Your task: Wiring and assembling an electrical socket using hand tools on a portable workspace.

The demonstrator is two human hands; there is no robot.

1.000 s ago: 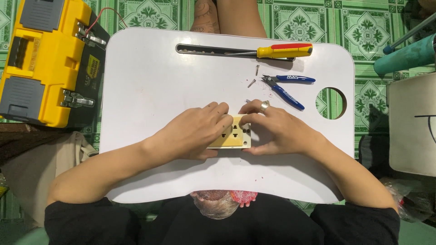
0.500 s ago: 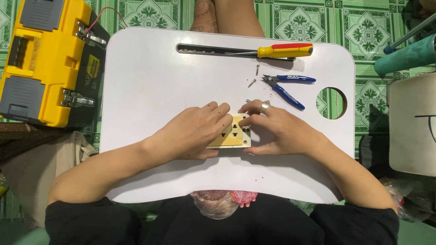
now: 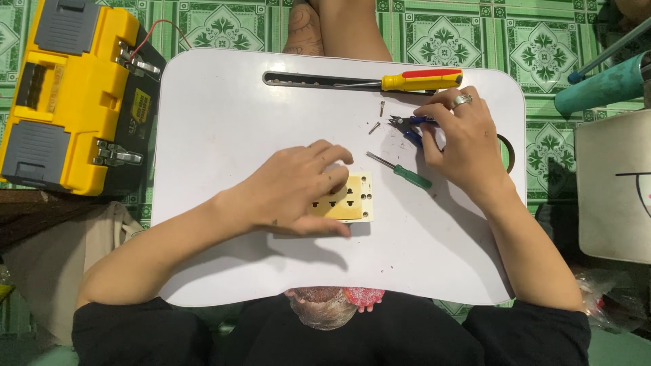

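**A:** From my remote screen I see a change: the right hand (image 3: 461, 139) has left the cream rectangular plastic socket plate (image 3: 346, 198) and moved to the far right, and a small green-handled screwdriver (image 3: 400, 171) now lies free on the white plastic lap table (image 3: 224, 122).

**B:** I see this too. What does the right hand do there?

**A:** Its fingers are bent over the blue-handled small pliers (image 3: 411, 125) and touch them; if it really grips them I cannot tell.

**B:** And the left hand (image 3: 291, 190)?

**A:** It lies flat and spread on the socket plate, pressing it on the table, not closed around it. The plate is in the middle of the table, near the person.

**B:** Other things?

**A:** Two small screws (image 3: 377, 116) lie just left of the pliers. A yellow-handled long screwdriver (image 3: 400, 81) lies at the far edge. A yellow and black toolbox (image 3: 68, 95) stands on the green tiled floor (image 3: 542, 47), left of the table.
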